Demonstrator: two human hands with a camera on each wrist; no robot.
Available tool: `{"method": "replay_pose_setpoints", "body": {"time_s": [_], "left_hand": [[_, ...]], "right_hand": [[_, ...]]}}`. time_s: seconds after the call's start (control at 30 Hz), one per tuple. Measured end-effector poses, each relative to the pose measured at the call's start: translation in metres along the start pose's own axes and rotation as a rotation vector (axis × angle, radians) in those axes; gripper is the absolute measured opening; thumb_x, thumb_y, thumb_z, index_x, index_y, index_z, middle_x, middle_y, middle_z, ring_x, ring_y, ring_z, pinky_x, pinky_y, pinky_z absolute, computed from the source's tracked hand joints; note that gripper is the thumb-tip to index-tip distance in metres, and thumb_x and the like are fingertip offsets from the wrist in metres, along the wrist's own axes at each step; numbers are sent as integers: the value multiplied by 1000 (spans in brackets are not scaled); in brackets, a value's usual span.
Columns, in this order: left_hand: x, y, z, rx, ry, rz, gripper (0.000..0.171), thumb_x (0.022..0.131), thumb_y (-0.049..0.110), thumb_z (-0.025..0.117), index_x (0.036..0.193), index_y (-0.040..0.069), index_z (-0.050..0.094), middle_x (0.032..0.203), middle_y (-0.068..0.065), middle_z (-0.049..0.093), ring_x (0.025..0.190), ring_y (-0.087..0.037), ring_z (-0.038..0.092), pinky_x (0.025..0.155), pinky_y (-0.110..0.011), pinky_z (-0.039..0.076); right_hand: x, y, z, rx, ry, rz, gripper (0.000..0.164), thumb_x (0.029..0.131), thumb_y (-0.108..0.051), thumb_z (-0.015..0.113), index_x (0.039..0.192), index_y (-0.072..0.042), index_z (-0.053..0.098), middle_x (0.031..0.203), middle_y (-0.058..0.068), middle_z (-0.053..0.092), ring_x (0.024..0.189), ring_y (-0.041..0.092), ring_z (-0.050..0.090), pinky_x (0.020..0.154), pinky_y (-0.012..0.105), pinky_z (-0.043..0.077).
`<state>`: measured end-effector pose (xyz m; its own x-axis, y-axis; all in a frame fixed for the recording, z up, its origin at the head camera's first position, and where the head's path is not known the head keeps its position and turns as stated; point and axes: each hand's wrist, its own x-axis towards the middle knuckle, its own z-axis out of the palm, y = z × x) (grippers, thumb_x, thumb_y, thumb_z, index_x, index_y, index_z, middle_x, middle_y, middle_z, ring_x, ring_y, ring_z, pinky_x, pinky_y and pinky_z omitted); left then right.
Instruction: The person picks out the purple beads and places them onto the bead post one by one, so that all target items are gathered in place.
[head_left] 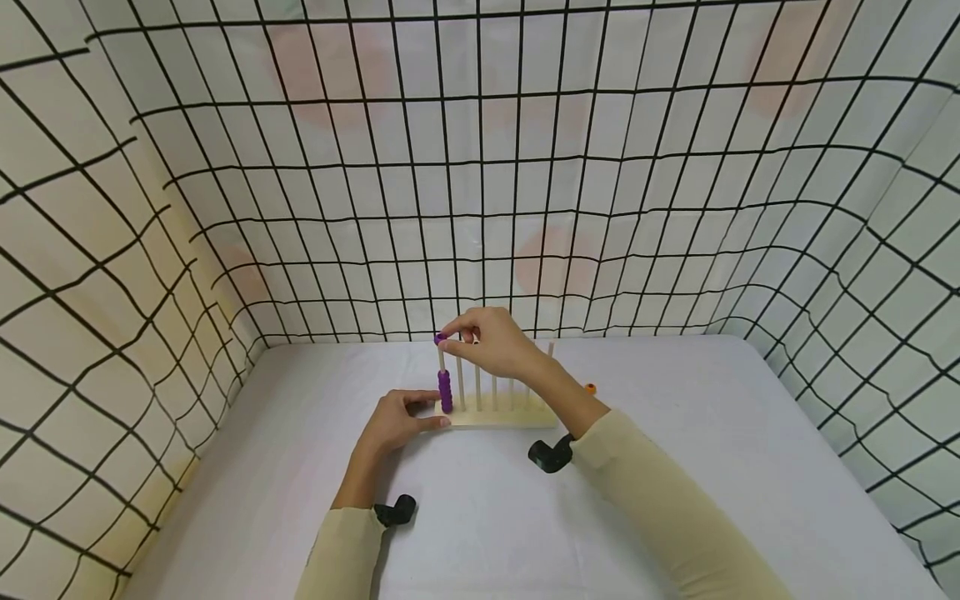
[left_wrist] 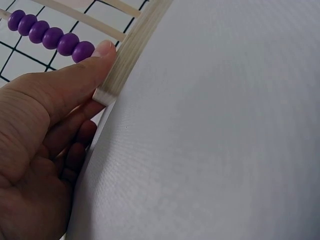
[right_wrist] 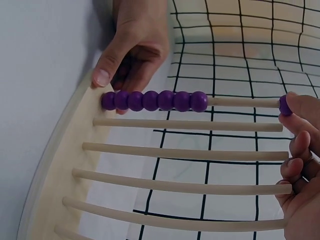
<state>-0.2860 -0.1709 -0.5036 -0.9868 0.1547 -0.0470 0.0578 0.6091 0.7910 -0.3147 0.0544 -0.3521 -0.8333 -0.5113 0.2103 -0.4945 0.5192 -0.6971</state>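
Note:
A pale wooden bead stand (head_left: 502,417) with several upright rods stands on the table. Purple beads (right_wrist: 151,101) are stacked at the base of its leftmost rod. At that rod's top, my right hand (head_left: 491,340) pinches one more purple bead (right_wrist: 285,105) between thumb and forefinger. My left hand (left_wrist: 45,125) grips the left end of the wooden base, its thumb on the front edge. In the right wrist view, the other visible rods (right_wrist: 190,154) carry no beads.
An orange bead (head_left: 591,388) lies on the white-covered table (head_left: 300,467), right of the stand and partly behind my right forearm. Black grid netting (head_left: 480,183) over white cloth rises behind the table and at both sides.

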Motion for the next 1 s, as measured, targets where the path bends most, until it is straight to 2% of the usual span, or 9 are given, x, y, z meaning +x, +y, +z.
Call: {"method": "replay_pose_setpoints", "body": {"time_s": [0.2,0.4,0.6,0.73,1.0], "left_hand": [[0,0,0,-4,4,4,51,76,41,92,122,24,78,130,-4,73,129,-27,64,113,-52,46],[0,1,0,-7,1,8,50,76,40,92,122,24,78,130,-4,73,130,-27,63,113,-52,46],[0,0,-2,2,8,12,50,77,40,92,122,24,78,131,-4,73,131,-28,63,114,-52,46],[0,0,-3,-3,4,2,51,77,40,92,123,24,78,132,-5,72,132,-28,62,114,-52,45],[1,-2,0,-1,-11,-9,51,77,40,91,124,25,77,132,-4,72,131,-28,62,114,-52,45]], "right_hand": [[0,-2,1,-44,-18,4,25,96,-31,74,114,-15,79,74,-3,51,71,12,43,60,25,34],[0,-2,2,-100,-28,-3,23,96,-31,74,112,-16,80,73,-4,51,67,10,41,57,23,32],[1,-1,3,-109,-35,-13,23,97,-32,73,111,-15,80,75,-2,53,62,9,40,54,21,32],[0,0,2,-120,-32,-22,23,98,-34,72,111,-16,80,73,-3,51,64,10,41,57,23,34],[-6,6,-13,3,1,-18,27,97,-34,73,114,-14,79,78,-3,54,70,13,44,64,27,37]]}}
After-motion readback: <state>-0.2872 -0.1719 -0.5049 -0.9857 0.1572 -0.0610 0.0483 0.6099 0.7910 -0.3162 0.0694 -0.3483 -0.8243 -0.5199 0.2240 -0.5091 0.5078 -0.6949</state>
